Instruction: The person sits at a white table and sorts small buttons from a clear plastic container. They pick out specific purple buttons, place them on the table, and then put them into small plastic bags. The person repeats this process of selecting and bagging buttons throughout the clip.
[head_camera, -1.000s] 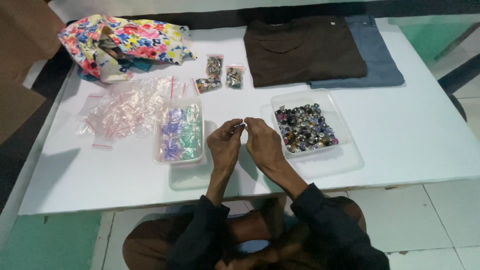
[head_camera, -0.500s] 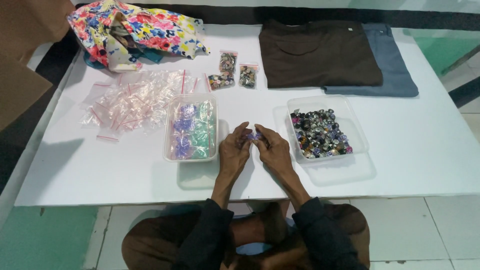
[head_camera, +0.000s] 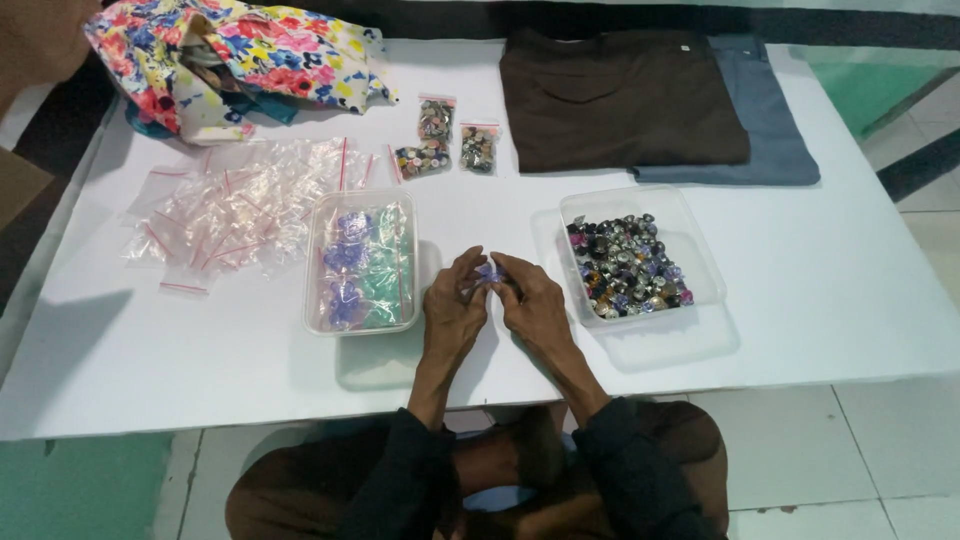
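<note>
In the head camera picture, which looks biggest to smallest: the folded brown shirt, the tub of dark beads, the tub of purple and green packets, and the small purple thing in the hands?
1. Folded brown shirt.
2. Tub of dark beads and tub of purple and green packets: look about alike, unranked.
3. Small purple thing, pinched between left hand and right hand.

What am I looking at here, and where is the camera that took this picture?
There is no machine: a seated person works with two bare hands, and the camera sits on their head, looking down at a white table. The left hand and right hand meet over the table, pinching a small purple item in a clear bag between the fingertips. Left of them stands a clear plastic tub of purple and green packets; on the right, a clear tub of mixed dark beads or buttons. Farther back lie a pile of empty small zip bags, three filled little bags, a flowered cloth bag and folded brown and blue-grey garments.
</note>
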